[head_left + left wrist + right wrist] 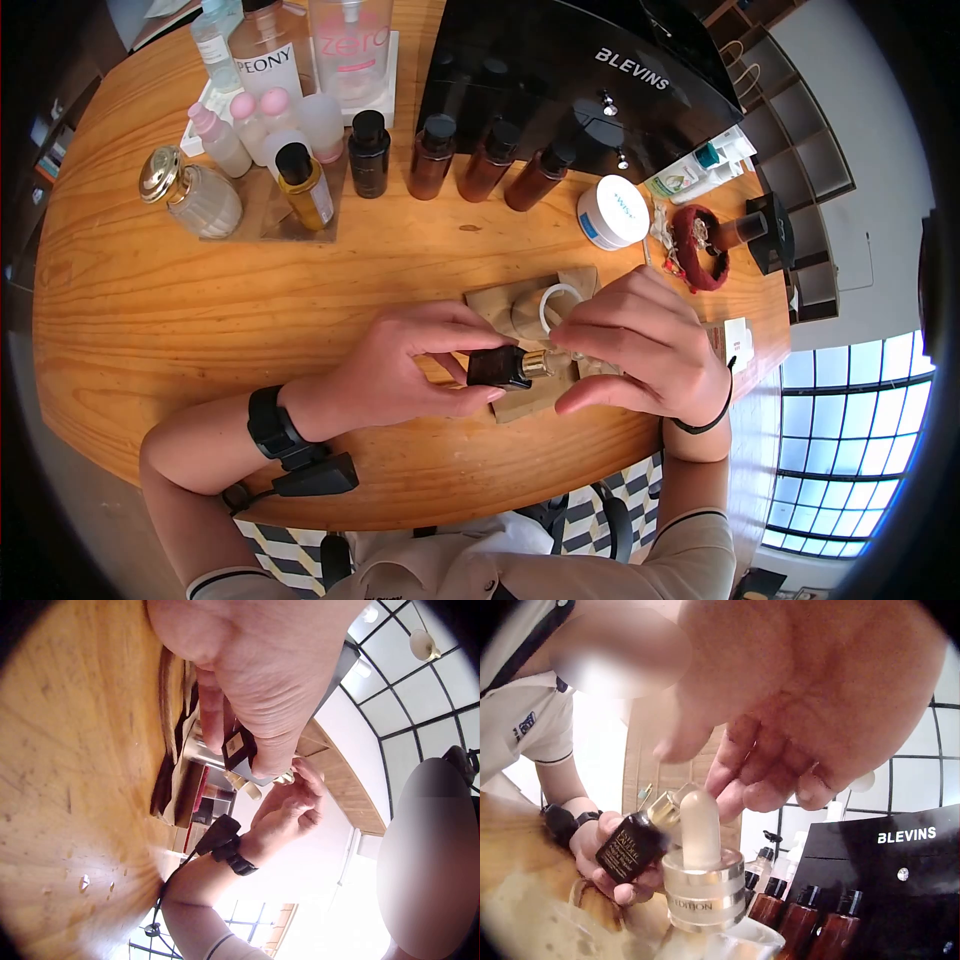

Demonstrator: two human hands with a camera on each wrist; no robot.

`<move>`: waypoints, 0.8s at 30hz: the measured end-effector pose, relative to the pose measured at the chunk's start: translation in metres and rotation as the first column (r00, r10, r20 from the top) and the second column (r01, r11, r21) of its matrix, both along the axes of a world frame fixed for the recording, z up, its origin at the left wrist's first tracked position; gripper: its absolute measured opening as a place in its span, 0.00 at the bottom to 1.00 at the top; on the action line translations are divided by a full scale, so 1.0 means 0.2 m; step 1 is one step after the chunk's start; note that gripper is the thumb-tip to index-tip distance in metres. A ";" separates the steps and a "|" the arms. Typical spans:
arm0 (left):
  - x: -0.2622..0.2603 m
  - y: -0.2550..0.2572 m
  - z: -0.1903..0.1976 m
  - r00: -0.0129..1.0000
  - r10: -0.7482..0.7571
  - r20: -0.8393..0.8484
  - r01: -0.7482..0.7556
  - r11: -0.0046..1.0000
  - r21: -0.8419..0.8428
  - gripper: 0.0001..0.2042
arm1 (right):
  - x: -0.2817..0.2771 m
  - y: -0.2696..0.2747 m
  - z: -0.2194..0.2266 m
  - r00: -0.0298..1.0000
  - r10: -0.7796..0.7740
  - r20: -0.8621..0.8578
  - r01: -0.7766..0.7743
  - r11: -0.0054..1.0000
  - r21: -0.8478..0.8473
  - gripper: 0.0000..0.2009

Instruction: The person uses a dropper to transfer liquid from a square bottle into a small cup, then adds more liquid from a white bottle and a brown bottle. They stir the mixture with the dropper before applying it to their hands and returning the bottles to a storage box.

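My left hand (385, 370) grips a small dark square bottle (497, 368) with a gold neck, tilted sideways; fingers lie on one side and the thumb on the other. The label faces the camera in the right wrist view, where the bottle (632, 847) is held at a slant. Beside the neck is my right hand (650, 350), its fingers bent and its thumb apart, with nothing visibly gripped. In the right wrist view, a pale rubber dropper bulb (700, 829) on a silver collar (705, 889) stands in front of the dark bottle.
Under the hands lies a brown sheet (515, 408) with a white-rimmed container (530, 312). Behind stand several brown bottles (432, 160), a white jar (613, 212), a black case (560, 75) and a red ring-shaped item (690, 262). More bottles, including a ribbed one (207, 205), are at the left.
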State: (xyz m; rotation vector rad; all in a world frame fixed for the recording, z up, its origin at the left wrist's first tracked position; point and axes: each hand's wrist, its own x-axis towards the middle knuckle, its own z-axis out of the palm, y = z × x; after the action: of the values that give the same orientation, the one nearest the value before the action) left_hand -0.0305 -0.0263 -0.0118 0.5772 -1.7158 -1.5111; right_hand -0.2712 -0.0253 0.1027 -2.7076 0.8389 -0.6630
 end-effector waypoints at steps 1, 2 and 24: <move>0.00 0.00 0.00 1.000 0.001 0.000 -0.001 1.000 0.001 0.19 | 0.00 0.00 0.00 1.000 0.016 0.020 -0.016 1.000 0.004 0.16; 0.00 0.00 0.00 1.000 0.003 0.012 -0.003 1.000 -0.013 0.19 | -0.01 0.00 -0.01 1.000 0.016 0.020 -0.016 1.000 0.005 0.16; 0.00 -0.01 0.01 0.999 -0.016 0.030 0.018 0.999 -0.038 0.18 | -0.01 -0.01 -0.06 0.997 0.035 -0.070 -0.043 0.993 -0.107 0.17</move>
State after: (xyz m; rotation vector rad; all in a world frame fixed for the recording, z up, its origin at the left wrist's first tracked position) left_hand -0.0303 -0.0277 -0.0107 0.5693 -1.7724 -1.4854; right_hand -0.2724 -0.0278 0.0903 -2.8509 0.7851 -0.6282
